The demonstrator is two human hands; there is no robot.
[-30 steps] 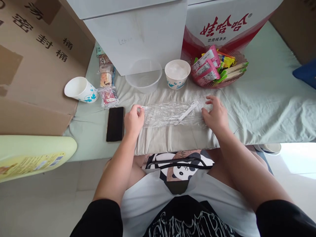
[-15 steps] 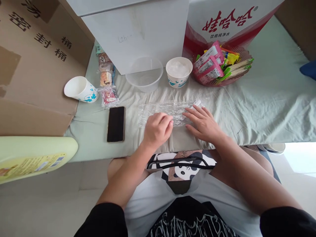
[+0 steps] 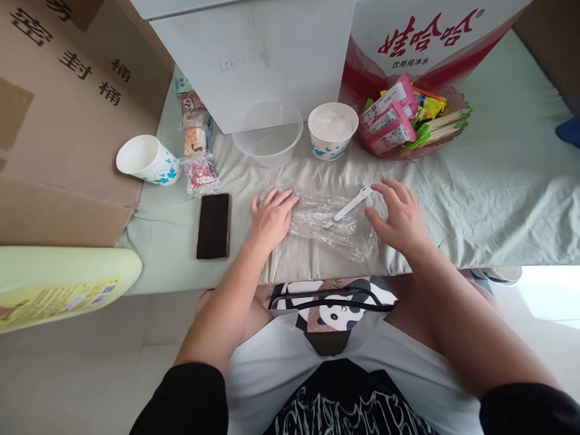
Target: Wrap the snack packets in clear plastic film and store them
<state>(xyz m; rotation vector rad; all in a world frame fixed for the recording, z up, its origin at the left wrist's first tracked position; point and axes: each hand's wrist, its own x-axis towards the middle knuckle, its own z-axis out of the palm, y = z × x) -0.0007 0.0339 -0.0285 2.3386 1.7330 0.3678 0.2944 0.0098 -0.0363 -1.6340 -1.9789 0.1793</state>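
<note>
A crumpled sheet of clear plastic wrap (image 3: 312,225) lies on the cloth in front of me. On top of it rests a slim white stick-like tool (image 3: 352,204), slotted near its upper end and thin and dark at its lower tip. I cannot make out its exact kind. My left hand (image 3: 272,219) lies palm down with spread fingers over the wrap's left end. At the right, my right hand (image 3: 401,216) has its fingers apart. Its index fingertip is at the tool's upper end, and the thumb points toward the wrap without gripping anything.
Behind the wrap stand a clear plastic bowl (image 3: 269,136), a paper cup with whitish contents (image 3: 333,136) and a pink bowl (image 3: 423,148) of packaged snacks. To the left are a phone (image 3: 213,226), a tilted paper cup (image 3: 149,160), wrapped snacks (image 3: 199,172) and a yellow-green bottle (image 3: 67,284).
My left hand has opened from a closed shape and moved left. My right hand has lifted off the wrap and shifted right, uncovering the white tool. The wrap's right part now spreads nearer to me.
</note>
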